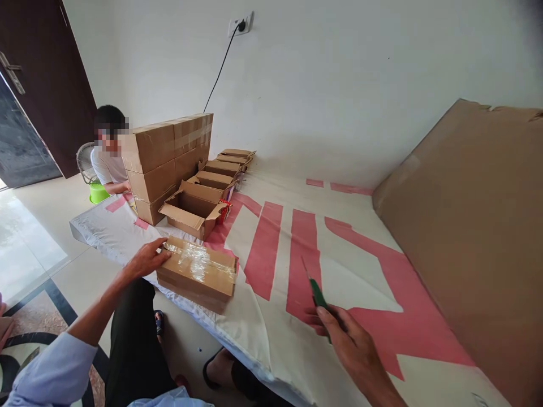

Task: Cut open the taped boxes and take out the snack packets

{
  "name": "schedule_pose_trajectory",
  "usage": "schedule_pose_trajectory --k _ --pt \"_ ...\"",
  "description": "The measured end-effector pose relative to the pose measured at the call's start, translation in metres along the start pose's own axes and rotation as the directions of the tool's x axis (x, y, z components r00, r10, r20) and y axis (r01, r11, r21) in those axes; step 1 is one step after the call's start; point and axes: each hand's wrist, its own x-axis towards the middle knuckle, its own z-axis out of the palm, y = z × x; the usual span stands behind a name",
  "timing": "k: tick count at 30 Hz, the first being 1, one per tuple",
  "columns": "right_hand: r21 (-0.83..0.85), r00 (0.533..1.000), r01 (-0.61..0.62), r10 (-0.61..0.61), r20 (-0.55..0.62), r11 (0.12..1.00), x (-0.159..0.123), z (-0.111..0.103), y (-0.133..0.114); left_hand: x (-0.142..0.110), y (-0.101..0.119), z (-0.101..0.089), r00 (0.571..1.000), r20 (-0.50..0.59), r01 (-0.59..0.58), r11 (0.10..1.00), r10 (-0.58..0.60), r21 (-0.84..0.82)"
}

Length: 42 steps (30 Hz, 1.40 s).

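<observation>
My left hand (147,258) rests on the left end of a small cardboard box (197,273) sealed with clear tape, fingers curled over its top edge. The box lies near the front edge of a white sheet with red markings (297,249). My right hand (345,339) is closed round a green-handled knife (319,295), blade pointing up and away, held over the sheet to the right of the box.
Several open cardboard boxes (195,206) and a stack of sealed ones (167,161) stand at the far left. A person (109,155) sits behind the stack beside a fan. A large flat cardboard sheet (475,226) leans at the right. A cable hangs from a wall socket (241,25).
</observation>
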Motion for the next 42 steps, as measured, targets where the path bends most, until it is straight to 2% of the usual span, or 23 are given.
schedule_pose_trajectory --k 3,5,8,12,17,25,32,42 --pt "0.199 0.995 -0.001 -0.020 0.102 0.980 -0.014 0.035 -0.023 -0.019 0.022 0.023 0.997 0.053 -0.044 0.978 0.056 -0.205" --pt "0.260 0.993 0.006 -0.036 0.109 0.966 -0.020 0.051 -0.033 -0.025 0.030 0.034 0.992 0.088 -0.054 0.937 0.090 -0.344" --pt "0.239 0.996 0.043 -0.060 0.063 0.970 -0.025 0.060 -0.042 -0.024 0.034 0.044 0.987 0.125 -0.029 0.876 0.101 -0.481" --pt "0.172 0.996 0.081 -0.086 0.022 0.982 -0.027 0.060 -0.049 -0.017 0.032 0.046 0.987 0.145 0.022 0.828 0.072 -0.560" --pt "0.144 0.996 0.081 -0.084 0.011 0.986 -0.030 0.060 -0.052 -0.014 0.033 0.042 0.981 0.183 0.054 0.806 0.068 -0.590" --pt "0.113 0.995 0.103 -0.103 -0.005 0.988 -0.030 0.061 -0.054 -0.011 0.040 0.046 0.984 0.173 0.067 0.836 0.034 -0.544" --pt "0.096 0.996 0.089 -0.091 0.016 0.991 -0.029 0.059 -0.044 -0.012 0.031 0.051 0.974 0.227 0.149 0.771 -0.005 -0.620" --pt "0.082 0.990 0.139 -0.139 -0.005 0.987 -0.035 0.061 -0.046 -0.007 0.038 0.051 0.979 0.184 0.171 0.824 -0.083 -0.540"
